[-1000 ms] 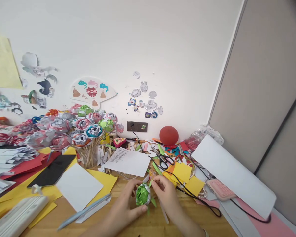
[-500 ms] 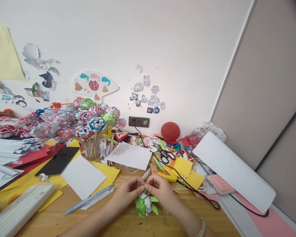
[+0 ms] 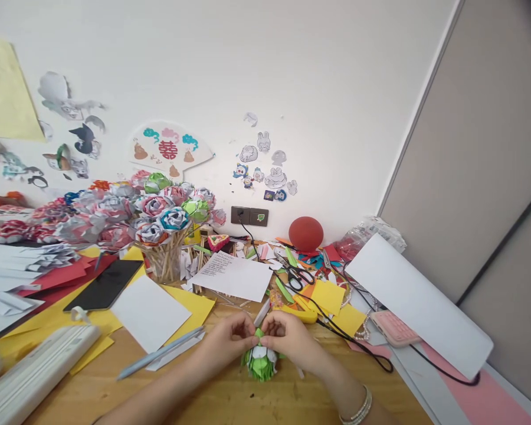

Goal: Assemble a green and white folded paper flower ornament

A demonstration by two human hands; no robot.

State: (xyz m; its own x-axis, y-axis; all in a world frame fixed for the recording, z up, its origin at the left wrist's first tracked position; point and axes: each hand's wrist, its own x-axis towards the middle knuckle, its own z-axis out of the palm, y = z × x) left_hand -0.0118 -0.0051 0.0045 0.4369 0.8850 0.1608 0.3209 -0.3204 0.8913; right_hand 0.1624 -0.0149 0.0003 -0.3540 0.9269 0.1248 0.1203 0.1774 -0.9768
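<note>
Between my hands, low in the middle of the head view, is a green and white paper flower point(image 3: 262, 367), its green petals turned toward me and down. My left hand point(image 3: 232, 342) pinches a green bit at the flower's far end between thumb and fingers. From the other side my right hand point(image 3: 287, 339) grips the same end, its fingertips almost meeting the left ones. Both hands partly hide the flower's base and the green paper there.
Paper flowers on sticks point(image 3: 154, 218) fill the back left. Black-handled scissors point(image 3: 297, 276), yellow paper squares point(image 3: 330, 297) and a black cable lie to the right, near a white board point(image 3: 420, 307). A blue pen point(image 3: 159, 353), white paper point(image 3: 151, 316) and a phone point(image 3: 104, 285) lie left.
The flower has tipped from facing up to petals pointing toward me. My left hand has gone from cupping its side to pinching its far end beside my right hand.
</note>
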